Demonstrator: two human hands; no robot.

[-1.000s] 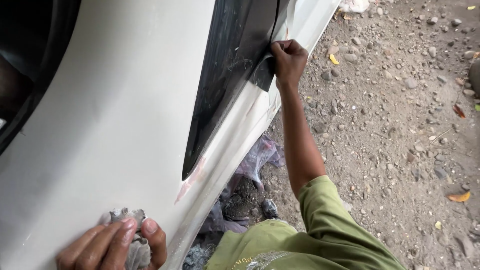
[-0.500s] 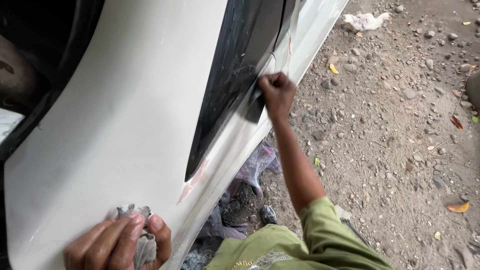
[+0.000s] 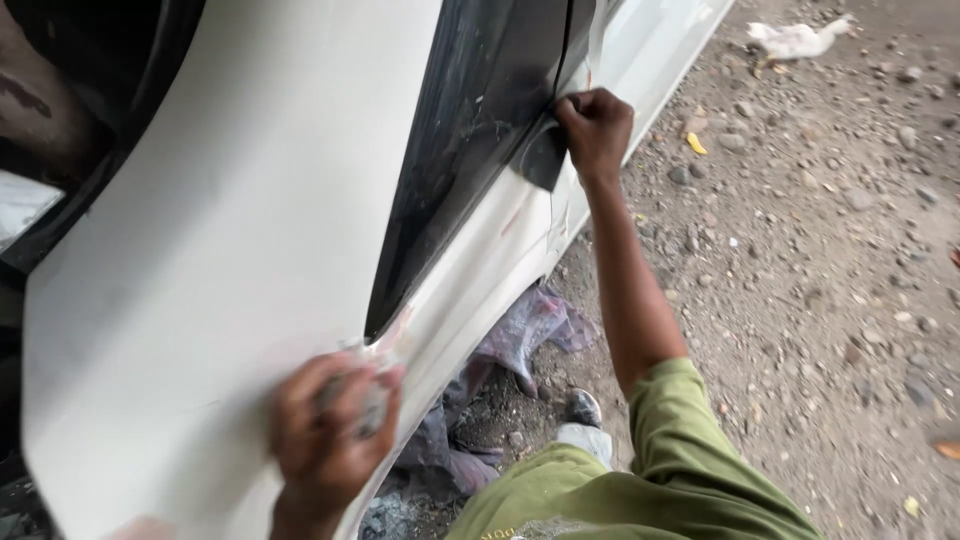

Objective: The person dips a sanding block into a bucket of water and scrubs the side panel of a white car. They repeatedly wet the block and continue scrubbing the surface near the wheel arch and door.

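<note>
white painted metal fills most of the view: a car body panel (image 3: 200, 250) slanting from upper right to lower left, with a dark, dusty window glass (image 3: 470, 130) set into it. the left hand (image 3: 325, 435) is pressed against the panel near the lower corner of the glass, fingers curled and clenched around a small greyish wad, probably a worn sanding pad or cloth (image 3: 365, 400), which touches the paint right beside a pinkish scuffed patch (image 3: 400, 335) on the panel's edge. the right hand (image 3: 597, 130) is stretched out well apart from the left, up along the same panel, closed around the edge of the panel where a dark flap of plastic or tape (image 3: 545, 160) hangs just beside the glass; whether the fingers pinch the flap itself or only the seam cannot be told. the right arm runs down to a green sleeve (image 3: 690, 440). below the panel, on the ground, lies a crumpled purplish plastic sheet (image 3: 520, 330), with a shoe (image 3: 582, 408) just beside it. gravelly dirt ground (image 3: 820, 250) spreads to the right, scattered with stones, a yellow leaf (image 3: 696, 144) near the right hand, and a white crumpled rag (image 3: 795, 38) at the top edge.
</note>
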